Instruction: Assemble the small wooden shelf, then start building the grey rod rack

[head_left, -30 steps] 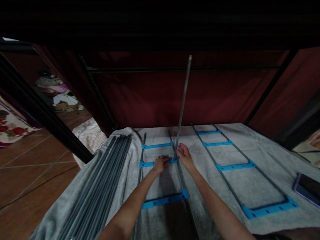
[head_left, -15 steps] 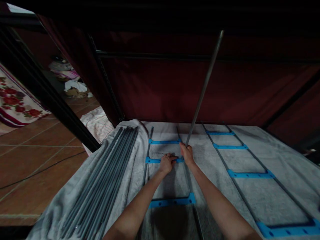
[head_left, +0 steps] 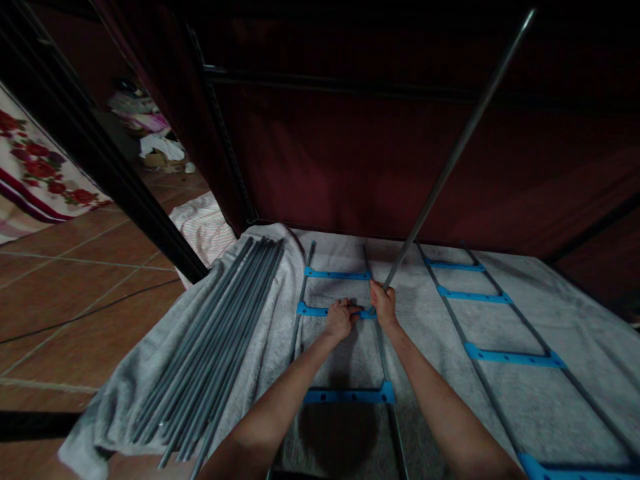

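A long grey metal tube [head_left: 455,150] slants up to the right, and my right hand [head_left: 384,303] is wrapped round its lower end. That end meets the right part of a blue plastic crossbar [head_left: 314,311], at or very near its corner hole. My left hand [head_left: 341,319] grips the middle of the same crossbar, fingers over its top. The bar belongs to a ladder-like frame of grey side tubes lying flat, with another blue crossbar [head_left: 337,274] beyond and a nearer blue crossbar [head_left: 350,395]. My fingers partly hide the joint.
Loose grey tubes [head_left: 215,347] lie bundled on the left of the grey blanket [head_left: 420,407]. On the right lies a second frame with blue crossbars [head_left: 515,357]. A dark red cloth panel [head_left: 325,160] stands behind, and a black post [head_left: 115,160] rises at left.
The raised tube has tilted further to the right, its top end swinging outward. Both hands keep their holds on the tube and crossbar. The camera view has shifted slightly.
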The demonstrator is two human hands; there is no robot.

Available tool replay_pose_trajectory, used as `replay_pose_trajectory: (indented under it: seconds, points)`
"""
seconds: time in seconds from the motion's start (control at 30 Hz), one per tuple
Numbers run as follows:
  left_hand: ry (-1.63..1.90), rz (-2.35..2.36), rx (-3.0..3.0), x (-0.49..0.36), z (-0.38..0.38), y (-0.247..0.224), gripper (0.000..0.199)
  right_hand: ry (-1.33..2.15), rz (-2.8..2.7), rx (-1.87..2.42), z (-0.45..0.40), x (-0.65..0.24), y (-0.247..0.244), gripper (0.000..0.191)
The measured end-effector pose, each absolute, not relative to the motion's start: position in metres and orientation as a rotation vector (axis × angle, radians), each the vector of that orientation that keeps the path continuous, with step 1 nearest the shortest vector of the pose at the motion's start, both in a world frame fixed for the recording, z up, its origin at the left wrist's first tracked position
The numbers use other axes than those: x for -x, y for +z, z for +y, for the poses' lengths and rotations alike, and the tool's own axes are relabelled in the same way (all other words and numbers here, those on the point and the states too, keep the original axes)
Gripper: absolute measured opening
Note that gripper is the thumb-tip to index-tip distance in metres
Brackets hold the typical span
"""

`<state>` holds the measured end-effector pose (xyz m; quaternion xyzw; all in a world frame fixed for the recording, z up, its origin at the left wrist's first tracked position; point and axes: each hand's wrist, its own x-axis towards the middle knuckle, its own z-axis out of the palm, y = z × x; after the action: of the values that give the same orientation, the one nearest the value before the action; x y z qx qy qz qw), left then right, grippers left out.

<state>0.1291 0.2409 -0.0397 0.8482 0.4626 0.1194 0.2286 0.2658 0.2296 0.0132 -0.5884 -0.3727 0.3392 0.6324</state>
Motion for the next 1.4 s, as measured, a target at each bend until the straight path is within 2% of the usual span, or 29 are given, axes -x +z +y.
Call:
replay_pose_trajectory:
  seconds: [0.23, 0.37, 0.5, 0.57, 0.77, 0.93, 1.1, 1.27, 1.4]
  points:
    - [0.363, 1.187, -2.360, -0.127, 0.240, -0.033, 0.035, 0.728, -0.906, 1.376, 0.225, -0.261, 0.021, 0.047]
    - [0.433, 1.132, -2.376, -0.114, 0.232, -0.020, 0.047, 0.704, -0.979, 1.412, 0.221, -0.264, 0.024, 0.044]
    - [0.712, 1.244, -2.222, -0.063, 0.212, -0.009, 0.047, 0.676, -1.053, 1.460, 0.200, -0.274, 0.017, 0.033]
    - [0.833, 1.385, -2.062, -0.023, 0.196, -0.011, 0.044, 0.649, -1.058, 1.499, 0.177, -0.280, 0.007, 0.037]
    - [0.851, 1.509, -1.570, 0.064, 0.130, -0.041, 0.038, 0.685, -1.025, 1.640, 0.076, -0.292, -0.047, 0.020]
    - [0.836, 1.531, -1.370, 0.055, 0.098, -0.047, 0.040, 0.753, -1.039, 1.750, 0.026, -0.284, -0.075, 0.029]
    - [0.847, 1.541, -1.142, 0.040, 0.097, -0.022, 0.035, 0.708, -1.034, 1.827, 0.025, -0.278, -0.076, 0.035]
    - [0.844, 1.428, -0.914, 0.030, 0.085, 0.001, 0.037, 0.527, -1.190, 1.887, 0.029, -0.267, -0.064, 0.035]
    - [0.944, 1.356, -0.906, 0.019, 0.076, 0.003, 0.034, 0.345, -1.403, 1.738, 0.058, -0.240, -0.030, 0.041]
